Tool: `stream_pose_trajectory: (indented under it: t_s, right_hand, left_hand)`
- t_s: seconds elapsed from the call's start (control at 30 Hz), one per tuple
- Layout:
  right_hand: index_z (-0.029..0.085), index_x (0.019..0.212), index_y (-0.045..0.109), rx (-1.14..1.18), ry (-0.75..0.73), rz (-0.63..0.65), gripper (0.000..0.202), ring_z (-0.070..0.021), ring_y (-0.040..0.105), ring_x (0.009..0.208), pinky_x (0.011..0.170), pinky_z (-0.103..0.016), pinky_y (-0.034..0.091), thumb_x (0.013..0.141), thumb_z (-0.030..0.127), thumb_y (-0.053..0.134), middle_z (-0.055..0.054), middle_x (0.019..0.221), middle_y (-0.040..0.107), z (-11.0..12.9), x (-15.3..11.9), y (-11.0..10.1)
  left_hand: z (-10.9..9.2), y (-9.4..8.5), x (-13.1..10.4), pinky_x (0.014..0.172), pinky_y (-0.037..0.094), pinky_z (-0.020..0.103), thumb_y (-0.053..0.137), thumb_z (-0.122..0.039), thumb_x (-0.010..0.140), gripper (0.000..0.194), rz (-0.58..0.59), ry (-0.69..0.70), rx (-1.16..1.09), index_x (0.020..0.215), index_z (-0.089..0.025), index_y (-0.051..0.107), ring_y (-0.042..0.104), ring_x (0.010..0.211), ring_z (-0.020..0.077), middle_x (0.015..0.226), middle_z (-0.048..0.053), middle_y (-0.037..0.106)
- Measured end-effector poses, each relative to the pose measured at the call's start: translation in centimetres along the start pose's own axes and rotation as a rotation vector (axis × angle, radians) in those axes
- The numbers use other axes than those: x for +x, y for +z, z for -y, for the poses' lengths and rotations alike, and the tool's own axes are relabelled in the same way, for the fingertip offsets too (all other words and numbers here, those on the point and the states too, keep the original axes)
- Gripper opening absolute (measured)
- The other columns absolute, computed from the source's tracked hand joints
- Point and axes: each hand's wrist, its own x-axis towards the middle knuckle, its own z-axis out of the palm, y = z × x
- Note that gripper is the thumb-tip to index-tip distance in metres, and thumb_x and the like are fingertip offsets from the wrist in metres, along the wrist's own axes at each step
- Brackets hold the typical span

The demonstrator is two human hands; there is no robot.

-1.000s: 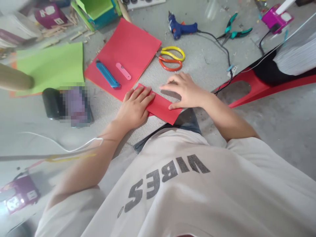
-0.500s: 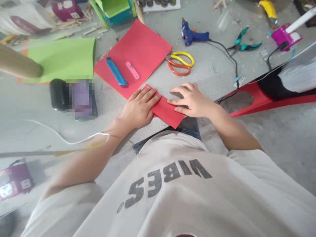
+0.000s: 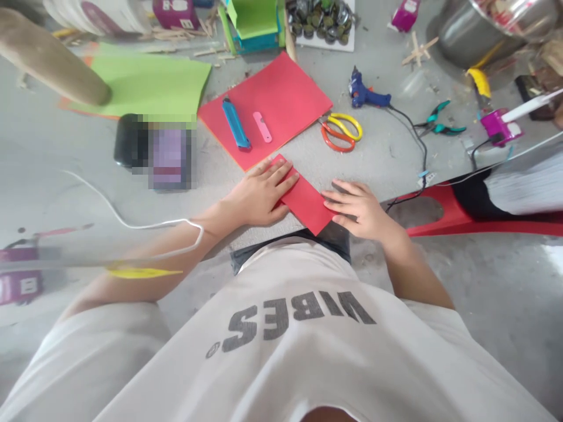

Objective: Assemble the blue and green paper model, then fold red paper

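A narrow piece of red paper (image 3: 310, 202), apparently folded, lies slanted at the table's near edge. My left hand (image 3: 266, 190) rests flat on its upper left end, fingers stretched out. At the paper's right side my right hand (image 3: 356, 208) lies with fingers spread, their tips at its edge. Just beyond is a stack of red sheets (image 3: 285, 105), with a blue box cutter (image 3: 236, 124) and a small pink cutter (image 3: 263, 127) on top. Scissors (image 3: 342, 132) with yellow and orange handles touch the stack's right corner.
A blue glue gun (image 3: 367, 92) and teal-handled pliers (image 3: 442, 122) lie back right, near a metal pot (image 3: 461, 35). Green sheets (image 3: 153, 82), a black case (image 3: 131, 140) and a white cable (image 3: 123, 221) are left. A red chair (image 3: 475, 220) stands right of the table.
My right hand has slid toward the paper's lower right edge, its fingers spreading. My left hand stays pressed on the paper. The whole view has shifted, showing more of the table's far side.
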Motion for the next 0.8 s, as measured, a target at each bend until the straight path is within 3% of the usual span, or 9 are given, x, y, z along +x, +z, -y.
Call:
stream_pose_trajectory:
  t_s: [0.17, 0.3, 0.43, 0.53, 0.6, 0.67, 0.73, 0.8]
  right_hand:
    - [0.034, 0.149, 0.091, -0.023, -0.055, 0.001, 0.048, -0.0493, 0.060, 0.174, 0.127, -0.081, 0.055, 0.113, 0.054, 0.068, -0.012, 0.160, 0.082, 0.2, 0.0, 0.6]
    - [0.027, 0.147, 0.092, -0.031, -0.117, -0.006, 0.049, -0.0498, 0.062, 0.172, 0.124, -0.079, 0.059, 0.114, 0.053, 0.065, -0.016, 0.158, 0.083, 0.3, 0.0, 0.7]
    - [0.030, 0.148, 0.091, -0.011, -0.132, -0.029, 0.047, -0.0485, 0.070, 0.165, 0.121, -0.078, 0.062, 0.114, 0.052, 0.066, -0.014, 0.157, 0.084, 0.2, 0.2, 0.8]
    - [0.035, 0.144, 0.093, 0.000, -0.113, -0.034, 0.045, -0.0480, 0.076, 0.157, 0.121, -0.079, 0.062, 0.111, 0.055, 0.070, -0.011, 0.155, 0.085, 0.0, 0.4, 1.1]
    - [0.036, 0.140, 0.094, 0.009, -0.109, -0.051, 0.042, -0.0475, 0.078, 0.154, 0.120, -0.079, 0.063, 0.110, 0.054, 0.072, -0.010, 0.152, 0.087, 0.0, 0.5, 1.2]
    - [0.035, 0.136, 0.095, 0.017, -0.110, -0.079, 0.039, -0.0469, 0.079, 0.153, 0.119, -0.078, 0.064, 0.110, 0.053, 0.073, -0.011, 0.148, 0.089, 0.1, 0.7, 1.3]
    - [0.035, 0.132, 0.096, 0.007, -0.107, -0.116, 0.035, -0.0460, 0.082, 0.147, 0.116, -0.075, 0.067, 0.109, 0.051, 0.074, -0.010, 0.143, 0.091, 0.1, 0.9, 1.5]
    - [0.034, 0.119, 0.098, -0.016, -0.105, -0.127, 0.028, -0.0438, 0.090, 0.129, 0.109, -0.069, 0.073, 0.106, 0.045, 0.076, -0.010, 0.126, 0.096, 0.0, 0.8, 1.6]
  left_hand:
    - [-1.7, 0.3, -0.2, 0.152, 0.032, 0.069, 0.059, -0.078, 0.118, 0.094, 0.079, 0.160, -0.075, 0.189, -0.018, 0.050, 0.039, 0.187, 0.0486, 0.195, 0.027, 0.045]
    - [-3.2, 0.6, 0.9, 0.153, 0.030, 0.068, 0.047, -0.085, 0.121, 0.100, 0.078, 0.039, -0.065, 0.190, -0.014, 0.047, 0.038, 0.187, 0.0468, 0.195, 0.028, 0.044]
    - [-4.1, -0.4, 2.6, 0.153, 0.033, 0.062, 0.050, -0.072, 0.125, 0.096, 0.099, -0.216, -0.008, 0.192, -0.004, 0.038, 0.036, 0.188, 0.0443, 0.196, 0.031, 0.037]
    - [-5.7, -1.8, 4.5, 0.151, 0.038, 0.058, 0.059, -0.067, 0.124, 0.095, 0.141, -0.328, 0.088, 0.188, 0.001, 0.044, 0.040, 0.186, 0.0459, 0.194, 0.033, 0.040]
    - [-7.1, -2.8, 6.3, 0.144, 0.049, 0.057, 0.059, -0.063, 0.125, 0.088, 0.130, -0.411, 0.149, 0.180, 0.006, 0.054, 0.053, 0.178, 0.0486, 0.187, 0.037, 0.050]
    - [-8.6, -3.7, 8.5, 0.126, 0.062, 0.057, 0.062, -0.052, 0.125, 0.068, 0.139, -0.489, 0.193, 0.160, 0.005, 0.075, 0.073, 0.158, 0.0501, 0.167, 0.038, 0.072]
    - [-10.1, -4.7, 10.8, 0.107, 0.068, 0.050, 0.064, -0.030, 0.124, 0.038, 0.157, -0.526, 0.182, 0.137, -0.006, 0.089, 0.083, 0.141, 0.0457, 0.142, 0.030, 0.087]
    - [-12.1, -6.0, 13.0, 0.094, 0.067, 0.045, 0.053, -0.004, 0.117, 0.039, 0.054, -0.416, 0.140, 0.126, -0.008, 0.091, 0.088, 0.125, 0.0397, 0.128, 0.027, 0.090]
